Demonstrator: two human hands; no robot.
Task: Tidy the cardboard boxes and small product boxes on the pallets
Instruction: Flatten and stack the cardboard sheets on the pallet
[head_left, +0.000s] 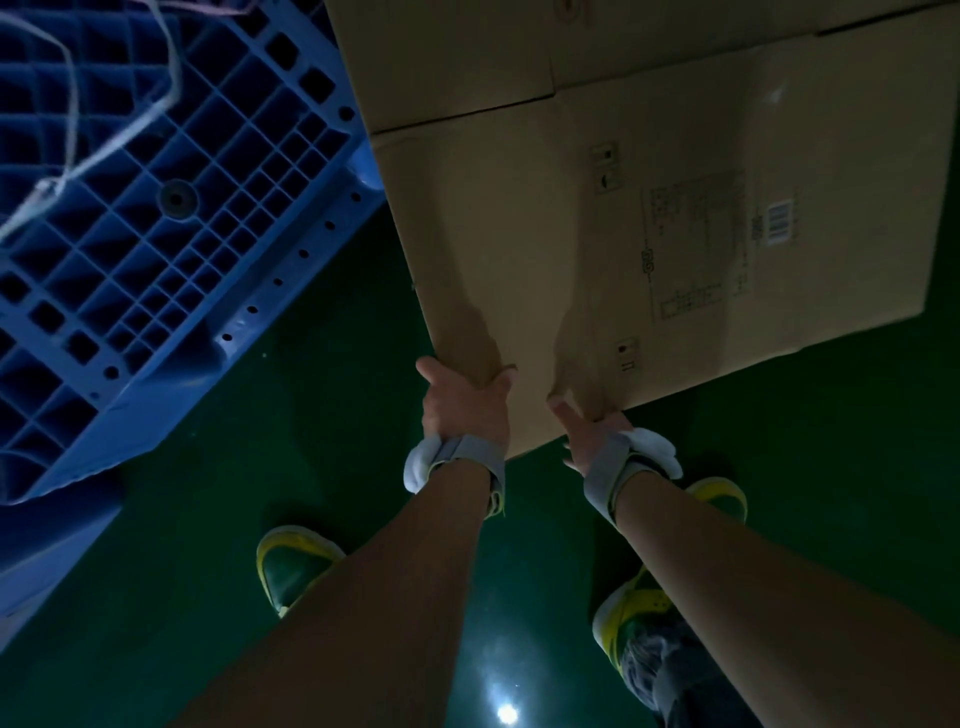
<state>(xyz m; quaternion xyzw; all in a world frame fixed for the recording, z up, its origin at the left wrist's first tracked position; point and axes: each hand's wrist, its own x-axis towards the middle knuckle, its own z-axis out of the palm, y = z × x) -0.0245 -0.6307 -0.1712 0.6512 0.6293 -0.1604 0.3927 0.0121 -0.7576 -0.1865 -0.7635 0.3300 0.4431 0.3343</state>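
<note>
In the upper left of the frame lies a blue plastic pallet (156, 218), bare except for loose pale strapping (72, 130) trailing across its grid. Below it the green floor (208, 519) runs along the bottom, with two green-and-yellow shoes (291, 566) standing on it. At centre, the left hand (462, 410) is closed over the near edge of a large flattened cardboard box (597, 234), thumb on top and fingers hidden beneath. Just beside it to the right, the right hand (592, 431) pinches the same edge, its fingers also out of sight under the board. The box fills the upper right, its far part overlapping more cardboard; what carries it there is hidden. This looks like shifting the sheet into place. With both hands so close together at one end, the sheet could sag or swing; a wider hold, kept level, should steer it squarely.
</note>
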